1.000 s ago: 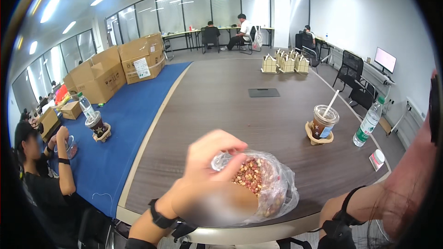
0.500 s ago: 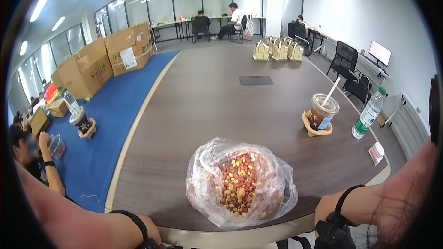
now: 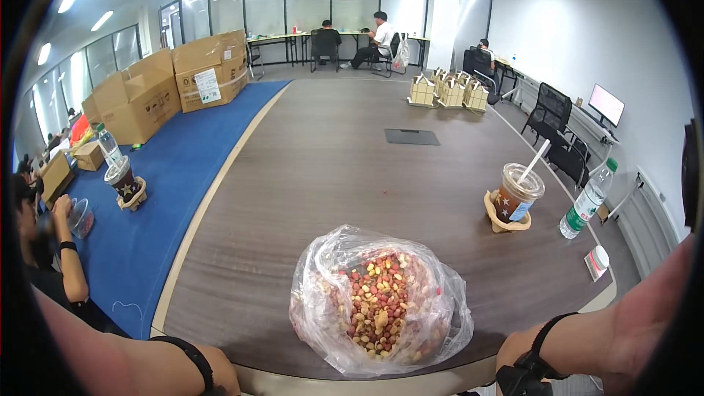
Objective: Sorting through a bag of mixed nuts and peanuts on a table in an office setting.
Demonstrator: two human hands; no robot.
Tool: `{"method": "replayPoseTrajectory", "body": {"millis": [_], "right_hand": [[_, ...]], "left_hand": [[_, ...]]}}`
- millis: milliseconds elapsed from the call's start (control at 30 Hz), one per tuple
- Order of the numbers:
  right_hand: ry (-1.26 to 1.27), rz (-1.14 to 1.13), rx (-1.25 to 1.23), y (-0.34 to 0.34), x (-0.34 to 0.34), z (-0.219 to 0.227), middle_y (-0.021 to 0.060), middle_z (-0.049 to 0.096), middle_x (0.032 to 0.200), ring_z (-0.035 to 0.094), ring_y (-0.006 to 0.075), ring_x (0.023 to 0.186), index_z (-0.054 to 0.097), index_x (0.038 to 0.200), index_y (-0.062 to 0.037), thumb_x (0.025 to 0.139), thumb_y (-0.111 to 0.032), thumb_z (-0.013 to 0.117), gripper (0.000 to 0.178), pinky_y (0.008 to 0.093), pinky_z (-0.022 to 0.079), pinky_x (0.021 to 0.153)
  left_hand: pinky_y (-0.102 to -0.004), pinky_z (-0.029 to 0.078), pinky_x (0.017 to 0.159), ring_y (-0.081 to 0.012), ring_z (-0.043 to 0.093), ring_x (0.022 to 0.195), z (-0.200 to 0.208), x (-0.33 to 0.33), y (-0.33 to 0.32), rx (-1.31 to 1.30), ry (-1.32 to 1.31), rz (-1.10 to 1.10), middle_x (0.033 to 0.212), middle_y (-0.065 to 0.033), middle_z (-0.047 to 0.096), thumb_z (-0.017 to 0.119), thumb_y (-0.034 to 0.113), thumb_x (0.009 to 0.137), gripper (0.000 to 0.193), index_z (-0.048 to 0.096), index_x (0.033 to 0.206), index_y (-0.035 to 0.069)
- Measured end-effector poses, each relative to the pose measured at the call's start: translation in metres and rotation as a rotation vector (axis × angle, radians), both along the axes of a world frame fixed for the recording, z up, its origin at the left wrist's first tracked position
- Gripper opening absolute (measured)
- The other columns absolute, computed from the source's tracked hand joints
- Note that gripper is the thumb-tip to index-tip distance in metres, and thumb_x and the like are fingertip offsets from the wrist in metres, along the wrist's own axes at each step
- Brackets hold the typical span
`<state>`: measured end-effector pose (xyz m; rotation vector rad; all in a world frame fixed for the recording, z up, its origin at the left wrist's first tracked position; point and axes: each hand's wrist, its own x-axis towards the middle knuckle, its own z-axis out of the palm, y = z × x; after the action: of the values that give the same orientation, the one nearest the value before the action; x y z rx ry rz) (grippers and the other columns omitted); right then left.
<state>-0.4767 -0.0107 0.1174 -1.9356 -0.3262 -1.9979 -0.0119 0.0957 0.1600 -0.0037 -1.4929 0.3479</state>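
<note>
A clear plastic bag (image 3: 312, 323) stands at the table's near edge, its mouth spread over a heap of red and yellowish shelled peanuts (image 3: 378, 301). My left hand (image 3: 222, 368) shows only a little past its black wrist strap, at the near edge to the left of the bag. To the bag's right, a small part of my right hand (image 3: 512, 339) shows by a strap that carries a black device. Both hands are apart from the bag. Their fingers are hidden, so what they hold, if anything, does not show.
On the brown table (image 3: 293, 198) at right stand an iced drink (image 3: 517, 194) in a pulp holder, a water bottle (image 3: 589, 200) and a small white container (image 3: 597, 261). Small house models (image 3: 449, 92) sit far back. A person (image 3: 55, 249) with a plastic tub (image 3: 81, 218) is at left.
The view has shifted slightly, so the far things sit a little lower and to the right. The bag stays at the near edge, and both arms keep about the same pose.
</note>
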Motion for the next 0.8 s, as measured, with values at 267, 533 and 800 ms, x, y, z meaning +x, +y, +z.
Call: {"method": "replayPoseTrajectory", "body": {"millis": [267,533,800], "right_hand": [[0.054,0.005,0.021,-0.002,0.012,0.013,0.0202,0.063,0.122,0.062,0.0259,0.110,0.064,0.114,-0.0028,0.100,-0.028,0.058,0.030,0.0373,0.051,0.093],[0.462,-0.135,-0.080,0.028,0.065,0.080,0.0208,0.063,0.122,0.062,0.0259,0.110,0.064,0.114,-0.0030,0.101,-0.030,0.057,0.030,0.0372,0.051,0.092],[1.132,0.566,-0.033,0.022,0.160,0.160,0.0169,0.063,0.062,0.062,0.0251,0.053,0.067,0.077,-0.0012,0.099,-0.010,0.062,0.025,0.0384,0.057,0.067]], "left_hand": [[-0.0328,0.053,0.064,-0.0215,0.068,0.078,0.013,0.001,0.008,0.074,-0.005,0.014,0.089,-0.0119,0.072,0.071,0.008,0.089,0.012,0.073,0.098,0.002],[-0.0333,0.052,0.063,-0.0214,0.068,0.078,0.013,-0.008,-0.018,0.171,0.003,-0.058,0.088,-0.0114,0.072,0.070,0.010,0.091,0.011,0.074,0.098,0.002],[-0.0338,0.052,0.063,-0.0213,0.068,0.077,0.001,-0.013,-0.029,0.398,-0.084,-0.170,0.088,-0.0108,0.072,0.069,0.012,0.093,0.012,0.074,0.097,0.003]]}}
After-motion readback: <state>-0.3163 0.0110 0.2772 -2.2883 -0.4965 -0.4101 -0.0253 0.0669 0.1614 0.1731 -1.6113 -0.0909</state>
